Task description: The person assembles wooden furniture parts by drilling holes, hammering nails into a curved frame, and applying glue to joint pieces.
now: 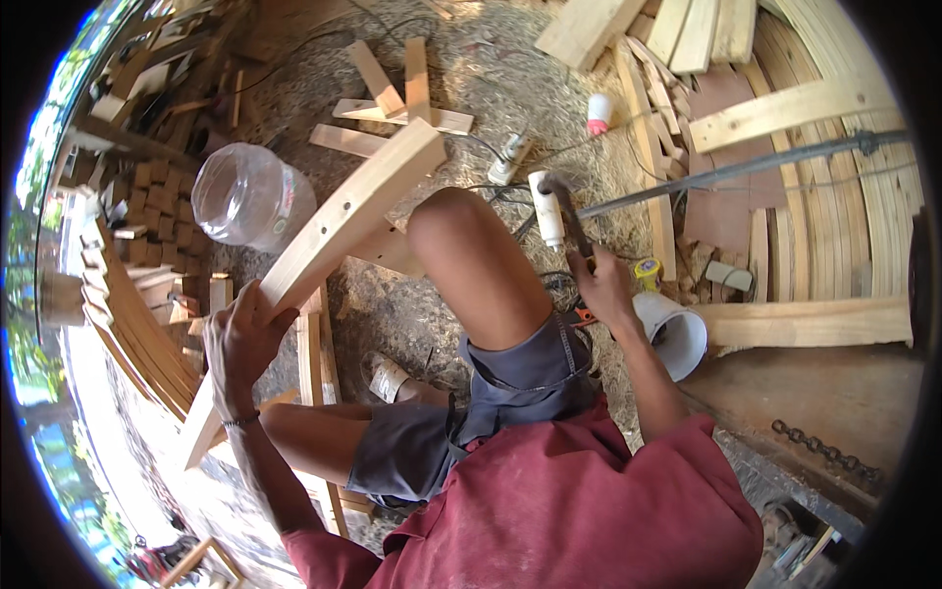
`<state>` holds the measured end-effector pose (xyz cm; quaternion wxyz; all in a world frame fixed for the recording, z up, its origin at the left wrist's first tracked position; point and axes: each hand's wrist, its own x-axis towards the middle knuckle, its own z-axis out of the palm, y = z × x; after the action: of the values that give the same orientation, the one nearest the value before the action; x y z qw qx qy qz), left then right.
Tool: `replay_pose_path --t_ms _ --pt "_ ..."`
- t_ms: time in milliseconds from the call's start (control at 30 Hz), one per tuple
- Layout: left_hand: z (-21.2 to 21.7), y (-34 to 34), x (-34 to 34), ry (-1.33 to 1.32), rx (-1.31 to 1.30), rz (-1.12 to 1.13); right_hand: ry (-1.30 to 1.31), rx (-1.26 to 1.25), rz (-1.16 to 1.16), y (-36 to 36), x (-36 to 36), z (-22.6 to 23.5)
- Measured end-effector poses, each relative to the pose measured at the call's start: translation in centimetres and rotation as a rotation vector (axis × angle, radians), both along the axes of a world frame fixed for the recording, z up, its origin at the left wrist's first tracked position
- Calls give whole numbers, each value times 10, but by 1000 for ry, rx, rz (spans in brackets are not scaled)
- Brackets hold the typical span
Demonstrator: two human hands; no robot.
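Note:
A long pale wooden beam (339, 218) with two dark spots on its face slants across my left side, its far end beside my raised knee. My left hand (242, 346) is closed around its nearer part. Another wooden piece (385, 247) shows beneath the beam; whether they are joined, I cannot tell. On the right, my right hand (601, 283) grips a hammer (577, 230) by its handle, the head pointing away from me and apart from the beam. A white bottle (548, 218) lies right beside the hammer head.
A clear plastic jug (245, 201) stands left of the beam. Loose boards (417, 79) lie ahead on the sawdust floor. Stacked planks (834, 216) and a metal bar (736, 172) fill the right. Near my right forearm are a white bucket (677, 339) and a yellow tape measure (647, 269).

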<state>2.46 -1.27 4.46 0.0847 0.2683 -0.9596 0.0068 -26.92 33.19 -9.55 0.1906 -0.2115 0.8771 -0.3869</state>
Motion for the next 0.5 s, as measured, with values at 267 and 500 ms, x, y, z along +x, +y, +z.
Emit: replay_pose_path --t_ms 267,500 --pt "15 0 11 -62 59 201 -127 387 113 58 45 -173" --pt "-9 -12 24 -28 85 334 -176 480 181 51 83 -224"
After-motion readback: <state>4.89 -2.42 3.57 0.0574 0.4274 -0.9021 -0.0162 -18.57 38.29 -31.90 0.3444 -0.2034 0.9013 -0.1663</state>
